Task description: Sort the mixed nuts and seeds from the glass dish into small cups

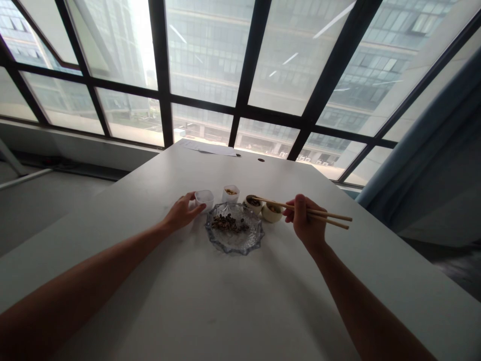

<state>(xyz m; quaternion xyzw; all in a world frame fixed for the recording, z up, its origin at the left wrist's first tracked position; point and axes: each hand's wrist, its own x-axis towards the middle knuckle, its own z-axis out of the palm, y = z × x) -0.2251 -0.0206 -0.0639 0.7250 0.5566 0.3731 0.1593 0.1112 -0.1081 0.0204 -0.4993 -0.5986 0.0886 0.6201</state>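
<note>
A clear glass plate (252, 240) with dark seeds (228, 223) lies on the white table (210, 306). Behind it stand a white square cup (204, 198), a second white cup (230, 193) with something yellowish inside, and two small round bowls (253, 203) (271, 212). My left hand (182, 212) is curled round the left white cup, fingers touching its side. My right hand (305, 218) grips a pair of wooden chopsticks (330, 217); their tips reach over the bowl with dark contents.
Sheets of paper (210, 147) lie at the table's far edge beside a small dark hole (261, 160). Large black-framed windows (240, 100) stand beyond. A blue curtain (432, 160) hangs at the right. Floor lies left of the table.
</note>
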